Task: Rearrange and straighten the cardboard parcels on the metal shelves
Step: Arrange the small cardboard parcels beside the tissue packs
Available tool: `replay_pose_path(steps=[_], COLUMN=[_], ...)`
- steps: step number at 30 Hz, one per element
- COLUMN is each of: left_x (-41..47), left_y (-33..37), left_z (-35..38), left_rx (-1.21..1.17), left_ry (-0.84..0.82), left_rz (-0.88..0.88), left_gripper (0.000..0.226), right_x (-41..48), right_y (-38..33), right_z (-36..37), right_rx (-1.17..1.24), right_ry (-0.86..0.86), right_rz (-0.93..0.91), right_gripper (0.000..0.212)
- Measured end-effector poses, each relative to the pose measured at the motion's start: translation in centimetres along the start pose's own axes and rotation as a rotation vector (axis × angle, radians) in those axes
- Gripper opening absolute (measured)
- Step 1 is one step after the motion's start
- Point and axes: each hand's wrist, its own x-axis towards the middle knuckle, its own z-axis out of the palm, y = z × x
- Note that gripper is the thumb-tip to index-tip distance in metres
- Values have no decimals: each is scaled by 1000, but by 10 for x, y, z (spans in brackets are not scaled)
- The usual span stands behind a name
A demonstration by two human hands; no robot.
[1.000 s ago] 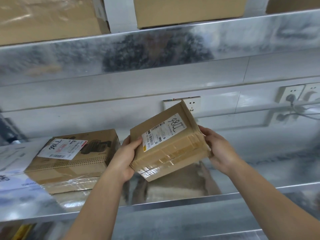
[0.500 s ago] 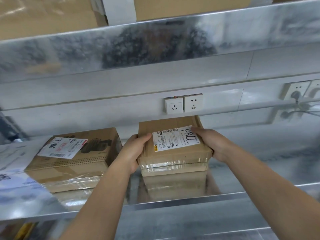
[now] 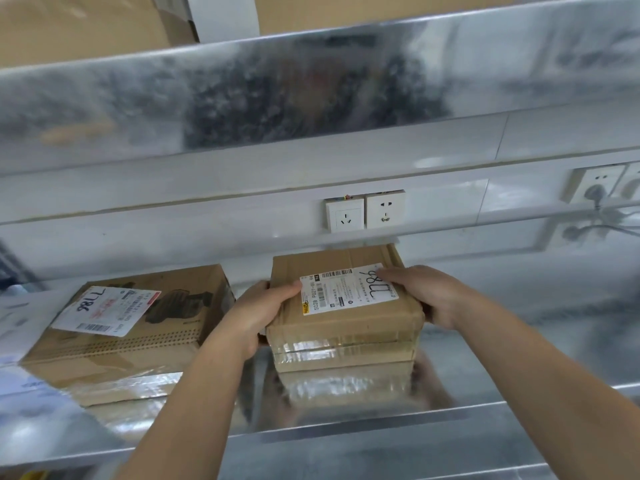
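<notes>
A small taped cardboard parcel [image 3: 346,327] with a white label reading 98LL lies flat on the shiny metal shelf [image 3: 346,424], square to the shelf's front edge. My left hand [image 3: 258,318] grips its left side, thumb on top. My right hand [image 3: 429,294] holds its right side, fingers lying over the label's far corner. To the left lies a larger cardboard parcel [image 3: 138,327] with its own 98LL label, turned slightly askew.
An upper metal shelf [image 3: 311,95] carries more cardboard boxes [image 3: 83,26] overhead. Two white wall sockets [image 3: 363,211] sit just behind the small parcel, and further sockets with a plugged cable [image 3: 599,192] are at the right. A white package edge [image 3: 17,313] shows at far left.
The small parcel was tilted in the air between both hands; it now lies flat on the shelf, label up, with both hands still on its sides.
</notes>
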Motion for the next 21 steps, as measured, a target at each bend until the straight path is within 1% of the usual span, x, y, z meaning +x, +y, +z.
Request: replay_pose_path(steps=[2, 5, 14, 18, 21], left_x=[1, 0, 3, 1, 3], left_y=[-3, -4, 0, 1, 1], left_z=[1, 1, 1, 2, 2], left_rx=[-5, 1, 112, 146, 180], left_ry=[-11, -8, 11, 16, 17], left_rz=[-11, -21, 10, 33, 49], left_gripper=[32, 29, 23, 11, 7], right_x=[2, 1, 2, 4, 5], right_y=[2, 0, -1, 1, 1], right_z=[-2, -2, 0, 0, 0], right_rx=[-12, -36, -102, -112, -128], right_ry=[-13, -36, -35, -29, -29], right_rz=[16, 20, -12, -30, -47], right_gripper=[36, 35, 28, 24, 23])
